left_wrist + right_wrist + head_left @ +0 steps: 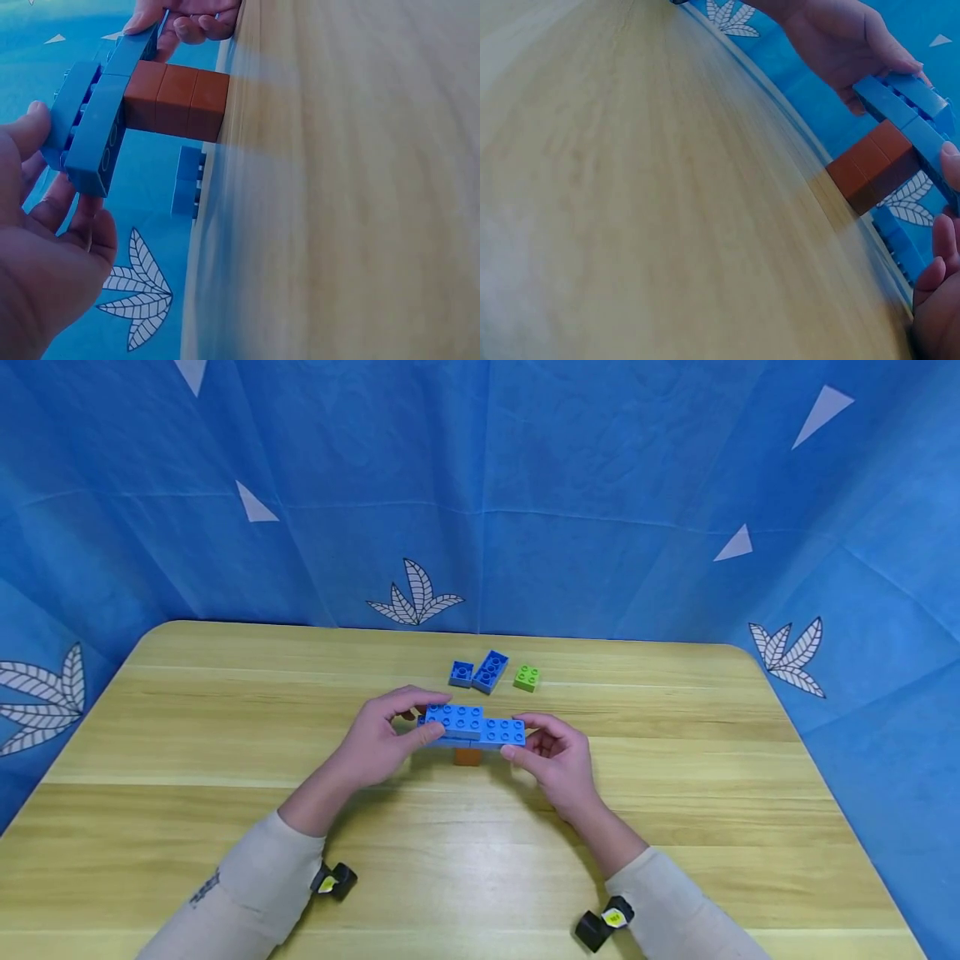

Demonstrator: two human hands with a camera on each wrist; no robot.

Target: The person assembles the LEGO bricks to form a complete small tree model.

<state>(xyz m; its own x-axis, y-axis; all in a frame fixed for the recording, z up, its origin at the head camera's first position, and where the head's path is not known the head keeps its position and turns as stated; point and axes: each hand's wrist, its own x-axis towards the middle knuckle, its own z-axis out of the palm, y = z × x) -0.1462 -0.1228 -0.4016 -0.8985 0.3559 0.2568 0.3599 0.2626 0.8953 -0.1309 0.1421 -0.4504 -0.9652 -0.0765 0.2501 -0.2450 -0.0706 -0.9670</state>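
T-shaped brick build (474,732), blue on orange-brown.
Its column (467,757) of three stacked orange-brown bricks stands upright on the surface (675,735), nearer the far edge, roughly midway between the side edges; across its top lie a left blue brick (96,139) and right blue brick (504,733), end to end, with a studded upper blue brick (459,718) mostly over the left one, studs showing in a gap beneath.

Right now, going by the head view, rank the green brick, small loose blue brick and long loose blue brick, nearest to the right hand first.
From the right hand:
1. Green brick: right of the other two.
2. Long loose blue brick: middle.
3. Small loose blue brick: leftmost.
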